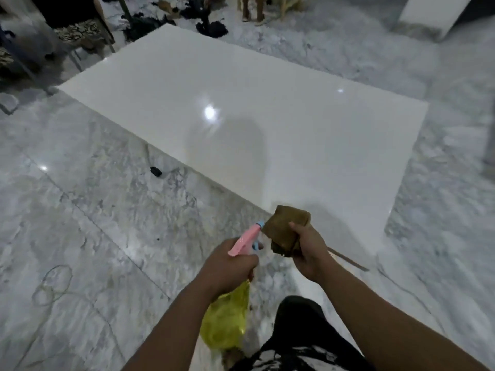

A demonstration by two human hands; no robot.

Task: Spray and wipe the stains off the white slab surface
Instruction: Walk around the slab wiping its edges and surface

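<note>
A large glossy white slab (241,103) lies flat on the marble floor ahead of me, reflecting ceiling lights; no stain is clear on it from here. My left hand (227,263) grips a spray bottle (227,317) with a yellow body and a pink and blue trigger head, whose nozzle points at the cloth. My right hand (310,250) holds a folded brown cloth (286,226) just above the slab's near corner. The nozzle tip nearly touches the cloth.
Grey-veined marble floor (80,210) surrounds the slab. A small black object with a cord (156,171) lies by the slab's left edge. Chair legs and dark clutter (80,36) stand at the far left, and a person's legs (251,9) are at the far end.
</note>
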